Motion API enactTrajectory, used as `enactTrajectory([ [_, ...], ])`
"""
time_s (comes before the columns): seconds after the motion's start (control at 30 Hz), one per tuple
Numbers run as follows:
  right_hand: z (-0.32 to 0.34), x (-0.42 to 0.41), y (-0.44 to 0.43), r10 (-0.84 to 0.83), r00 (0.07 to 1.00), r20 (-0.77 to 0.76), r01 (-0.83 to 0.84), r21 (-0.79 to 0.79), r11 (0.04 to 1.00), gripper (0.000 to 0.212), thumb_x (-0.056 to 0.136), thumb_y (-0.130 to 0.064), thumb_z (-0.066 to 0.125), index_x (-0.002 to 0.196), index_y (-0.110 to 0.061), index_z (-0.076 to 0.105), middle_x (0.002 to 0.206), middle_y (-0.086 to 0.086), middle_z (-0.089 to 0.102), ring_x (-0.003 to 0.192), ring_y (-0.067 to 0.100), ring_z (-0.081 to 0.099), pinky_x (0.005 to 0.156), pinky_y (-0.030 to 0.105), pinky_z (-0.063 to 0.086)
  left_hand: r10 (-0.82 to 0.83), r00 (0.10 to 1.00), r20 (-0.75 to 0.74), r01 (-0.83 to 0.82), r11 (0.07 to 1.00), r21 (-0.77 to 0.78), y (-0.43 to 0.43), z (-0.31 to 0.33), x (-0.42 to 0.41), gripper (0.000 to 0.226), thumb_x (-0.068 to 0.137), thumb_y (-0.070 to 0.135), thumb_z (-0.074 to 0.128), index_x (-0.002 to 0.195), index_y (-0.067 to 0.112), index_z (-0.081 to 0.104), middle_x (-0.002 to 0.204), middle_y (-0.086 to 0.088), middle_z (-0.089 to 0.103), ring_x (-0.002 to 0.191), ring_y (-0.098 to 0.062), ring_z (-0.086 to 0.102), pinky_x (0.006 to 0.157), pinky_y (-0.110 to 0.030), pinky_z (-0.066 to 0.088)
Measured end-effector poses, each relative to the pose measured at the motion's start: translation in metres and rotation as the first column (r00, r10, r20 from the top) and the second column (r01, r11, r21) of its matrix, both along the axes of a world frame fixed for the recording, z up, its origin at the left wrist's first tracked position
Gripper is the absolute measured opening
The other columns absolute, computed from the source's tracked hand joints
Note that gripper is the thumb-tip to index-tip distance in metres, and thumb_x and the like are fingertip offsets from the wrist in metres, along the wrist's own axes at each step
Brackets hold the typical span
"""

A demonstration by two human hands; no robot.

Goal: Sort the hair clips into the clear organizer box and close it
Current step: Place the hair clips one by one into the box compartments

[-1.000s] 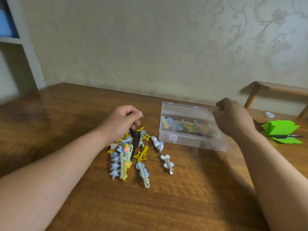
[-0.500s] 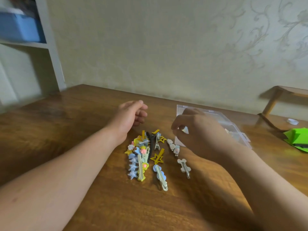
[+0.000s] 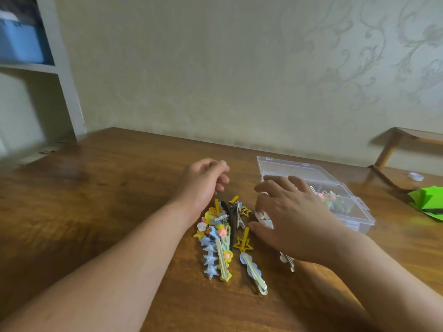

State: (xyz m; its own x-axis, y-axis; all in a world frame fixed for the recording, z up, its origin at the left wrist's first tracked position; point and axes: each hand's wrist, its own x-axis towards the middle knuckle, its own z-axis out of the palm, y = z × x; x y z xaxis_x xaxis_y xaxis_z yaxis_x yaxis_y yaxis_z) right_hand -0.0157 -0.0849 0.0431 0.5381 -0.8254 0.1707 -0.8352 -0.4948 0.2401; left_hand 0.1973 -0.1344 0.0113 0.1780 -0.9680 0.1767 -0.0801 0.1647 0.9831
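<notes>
Wooden surface point(image 3: 119, 212), mid-sort: right hand point(image 3: 292, 224) spread over pale beaded hair clip point(image 3: 263, 218), needs a pinch, then clear plastic organizer box point(image 3: 347, 221); left hand point(image 3: 203, 185) loosely curled, empty.

Clips point(image 3: 223, 236) lie heaped on the table point(image 3: 96, 212), just left of the box point(image 3: 309, 170), which holds more. The left hand point(image 3: 203, 183) is behind the clips, the right hand point(image 3: 292, 224) between clips and box. Paper point(image 3: 429, 202) lies well right of the box.
</notes>
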Motion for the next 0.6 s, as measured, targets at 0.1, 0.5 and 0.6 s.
enactTrajectory([
  [0.1, -0.001, 0.002, 0.0, -0.014, 1.0, 0.017, 0.014, 0.009, 1.0, 0.064, 0.097, -0.074, 0.024, 0.122, -0.036, 0.068, 0.148, -0.013, 0.052, 0.148, 0.013, 0.034, 0.126, 0.045, 0.023, -0.005, 1.0, 0.022, 0.005, 1.0, 0.0, 0.004, 0.0, -0.001, 0.024, 0.105, 0.03, 0.059, 0.102, 0.015, 0.076, 0.083, -0.001, 0.075, 0.071, -0.014, 0.064, 0.07, -0.032, 0.05],
  [0.5, -0.009, 0.021, -0.024, 0.059, 0.998, 0.024, -0.06, 0.03, 0.998, 0.025, 0.105, -0.038, 0.044, 0.117, -0.028, 0.064, 0.121, -0.005, 0.061, 0.128, 0.023, 0.049, 0.116, 0.051, 0.032, -0.004, 0.995, 0.103, 0.004, 1.0, 0.007, 0.004, -0.001, -0.004, 0.025, 0.105, 0.033, 0.06, 0.101, 0.016, 0.078, 0.088, -0.004, 0.076, 0.076, -0.016, 0.068, 0.076, -0.035, 0.053],
  [0.6, -0.01, 0.021, -0.025, 0.054, 0.998, 0.031, -0.055, 0.032, 0.998, 0.025, 0.103, -0.039, 0.046, 0.115, -0.023, 0.062, 0.119, 0.001, 0.06, 0.123, 0.027, 0.05, 0.113, 0.051, 0.033, 0.011, 0.993, 0.116, -0.01, 1.0, -0.007, 0.002, 0.0, -0.005, 0.024, 0.105, 0.031, 0.061, 0.101, 0.014, 0.078, 0.086, -0.005, 0.076, 0.072, -0.014, 0.066, 0.069, -0.028, 0.051],
])
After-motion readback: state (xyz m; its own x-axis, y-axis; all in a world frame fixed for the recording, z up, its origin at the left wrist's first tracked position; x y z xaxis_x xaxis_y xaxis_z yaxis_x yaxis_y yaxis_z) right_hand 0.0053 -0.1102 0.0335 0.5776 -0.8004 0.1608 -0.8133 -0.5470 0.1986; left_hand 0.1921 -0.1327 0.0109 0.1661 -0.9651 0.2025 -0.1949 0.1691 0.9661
